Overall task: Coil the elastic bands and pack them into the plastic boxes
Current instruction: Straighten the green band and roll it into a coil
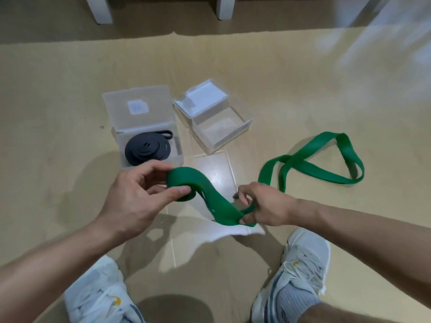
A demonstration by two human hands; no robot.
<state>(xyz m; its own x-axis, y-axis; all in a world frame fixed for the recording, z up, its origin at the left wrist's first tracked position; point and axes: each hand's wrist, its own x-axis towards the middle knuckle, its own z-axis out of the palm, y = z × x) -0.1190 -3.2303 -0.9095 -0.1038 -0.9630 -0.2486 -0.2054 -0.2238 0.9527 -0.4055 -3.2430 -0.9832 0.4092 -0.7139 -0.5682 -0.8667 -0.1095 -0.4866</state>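
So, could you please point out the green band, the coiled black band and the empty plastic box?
green band (211, 197): head view, mid-strip between the hands.
black band (147, 150): head view, coil top.
empty plastic box (233, 142): head view, near wall.

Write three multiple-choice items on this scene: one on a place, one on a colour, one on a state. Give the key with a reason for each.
1. Where is the black band?
A. Coiled in the left plastic box
B. In the right plastic box
C. Loose on the floor

2. What colour is the band held in both hands?
A. Red
B. Green
C. Black

3. In what state is the right plastic box?
A. Shut and full
B. Open and empty
C. Open with a coiled band inside

Key:
1 A, the black coil sits inside the left box, under its raised lid.
2 B, the left hand grips the started green coil and the right hand holds the strap, whose tail lies on the floor.
3 B, its lid is up and nothing shows inside.
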